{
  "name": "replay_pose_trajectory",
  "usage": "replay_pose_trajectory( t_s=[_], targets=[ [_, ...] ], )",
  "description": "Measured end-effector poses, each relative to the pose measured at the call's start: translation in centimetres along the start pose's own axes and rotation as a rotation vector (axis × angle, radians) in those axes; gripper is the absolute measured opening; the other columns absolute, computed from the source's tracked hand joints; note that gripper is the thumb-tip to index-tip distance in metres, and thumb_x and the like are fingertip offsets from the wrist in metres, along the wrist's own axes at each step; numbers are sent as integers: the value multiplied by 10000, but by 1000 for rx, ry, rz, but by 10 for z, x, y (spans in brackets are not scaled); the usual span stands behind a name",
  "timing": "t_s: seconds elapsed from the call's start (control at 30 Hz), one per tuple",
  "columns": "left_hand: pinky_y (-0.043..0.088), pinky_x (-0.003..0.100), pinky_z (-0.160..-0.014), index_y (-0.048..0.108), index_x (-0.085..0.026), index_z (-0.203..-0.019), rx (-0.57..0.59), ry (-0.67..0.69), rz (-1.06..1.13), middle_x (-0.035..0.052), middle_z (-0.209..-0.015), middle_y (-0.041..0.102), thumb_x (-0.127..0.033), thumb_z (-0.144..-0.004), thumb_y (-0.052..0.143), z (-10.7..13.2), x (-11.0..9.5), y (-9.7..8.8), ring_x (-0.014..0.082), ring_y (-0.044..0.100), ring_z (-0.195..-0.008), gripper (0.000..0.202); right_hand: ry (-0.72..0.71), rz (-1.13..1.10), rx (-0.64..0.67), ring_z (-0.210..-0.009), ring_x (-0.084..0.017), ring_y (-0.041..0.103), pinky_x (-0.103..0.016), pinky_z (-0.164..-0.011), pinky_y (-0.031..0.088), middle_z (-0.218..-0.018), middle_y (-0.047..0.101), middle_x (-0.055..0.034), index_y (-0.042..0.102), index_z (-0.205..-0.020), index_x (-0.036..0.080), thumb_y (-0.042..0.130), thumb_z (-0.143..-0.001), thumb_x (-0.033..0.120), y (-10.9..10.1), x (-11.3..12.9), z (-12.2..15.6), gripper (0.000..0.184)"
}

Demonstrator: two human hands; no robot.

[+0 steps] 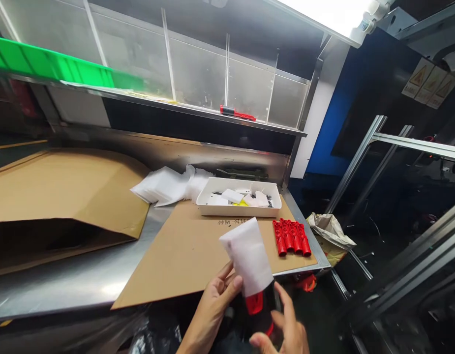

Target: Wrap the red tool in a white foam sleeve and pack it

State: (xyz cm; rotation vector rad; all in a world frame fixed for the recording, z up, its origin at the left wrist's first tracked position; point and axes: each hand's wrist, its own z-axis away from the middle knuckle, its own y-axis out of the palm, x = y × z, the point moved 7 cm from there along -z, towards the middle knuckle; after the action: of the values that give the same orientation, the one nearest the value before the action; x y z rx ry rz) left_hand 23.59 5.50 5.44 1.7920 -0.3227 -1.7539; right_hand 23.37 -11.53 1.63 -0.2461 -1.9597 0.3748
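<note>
A white foam pouch [251, 258] is pinched along its left edge by my left hand [220, 295], thumb in front. Out of the pouch's lower end sticks a red-and-black part [257, 307], its upper portion hidden inside. My right hand [288, 327] curls around the lower end of this part, with the index finger reaching up beside the pouch's bottom corner. Beyond my hands, several red moulded parts [291, 238] lie side by side on a cardboard sheet [183, 250].
A white tray [238, 211] with small white and yellow pieces stands behind. Left of it lie stacked white foam pouches [166, 184] and a large cardboard box [65, 187]. The shelf carries a green bin [50, 64] and a red-and-black item [236, 113]. A bag [328, 228] stands past the right edge.
</note>
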Motion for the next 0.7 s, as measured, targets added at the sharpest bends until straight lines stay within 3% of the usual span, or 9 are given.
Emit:
replay_pose_trajectory(
  t_s=[0.17,0.23,0.3,0.37,0.47,0.53,0.63,0.7],
  targets=[
    [545,391,-885,599,-169,-1256,193,-89,-273,127,-1018,763,-553,-619,867,15,25,-4,322,707,-962,790,30,38,-21,-561,-244,673,-259,-484,497,-659,726,-33,267,-1538,124,571,-743,804,-4,-2,8,1089],
    [557,392,-814,622,-170,-1208,258,-94,-451,118,-979,767,-533,-607,879,21,29,-12,326,714,-888,747,39,50,-13,-536,-228,647,-257,-472,482,-630,705,-11,231,-1543,117,559,-767,786,-5,-4,12,1076],
    [555,387,-806,648,-187,-1166,249,-52,-561,115,-989,762,-523,-579,896,25,27,-22,325,706,-887,720,28,54,7,-516,-219,626,-257,-461,466,-612,684,2,229,-1541,121,551,-778,781,-7,-4,14,1060],
    [554,374,-849,652,-212,-1176,122,-16,-451,123,-1079,743,-579,-503,911,29,20,-32,335,684,-993,809,-1,51,36,-493,-212,608,-259,-454,450,-602,669,9,242,-1535,126,542,-787,777,-7,-1,15,1036],
    [571,355,-852,643,-234,-1185,-92,-74,-1,113,-1181,709,-615,-497,897,38,18,-33,334,651,-1100,827,-37,44,76,-462,-200,589,-260,-449,434,-584,653,18,273,-1522,133,535,-820,738,-5,10,16,963],
    [596,330,-760,661,-191,-1100,-179,-178,202,106,-1076,736,-426,-638,891,45,24,-21,295,699,-968,567,-41,24,102,-453,-188,586,-255,-449,433,-609,668,16,292,-1512,140,544,-826,725,-3,18,17,936],
    [593,275,-634,659,-88,-928,-376,-320,330,114,-873,741,-92,-848,669,58,35,-12,217,709,-728,81,-28,-81,157,-516,-177,629,-235,-445,441,-697,712,0,308,-1492,148,532,-808,768,-2,27,19,950],
    [579,259,-571,644,-60,-903,-470,-360,381,112,-802,727,-35,-906,534,65,40,-12,191,689,-644,113,-13,-129,190,-549,-163,635,-220,-446,443,-715,711,7,318,-1474,150,537,-810,769,-3,28,20,933]
  ],
)
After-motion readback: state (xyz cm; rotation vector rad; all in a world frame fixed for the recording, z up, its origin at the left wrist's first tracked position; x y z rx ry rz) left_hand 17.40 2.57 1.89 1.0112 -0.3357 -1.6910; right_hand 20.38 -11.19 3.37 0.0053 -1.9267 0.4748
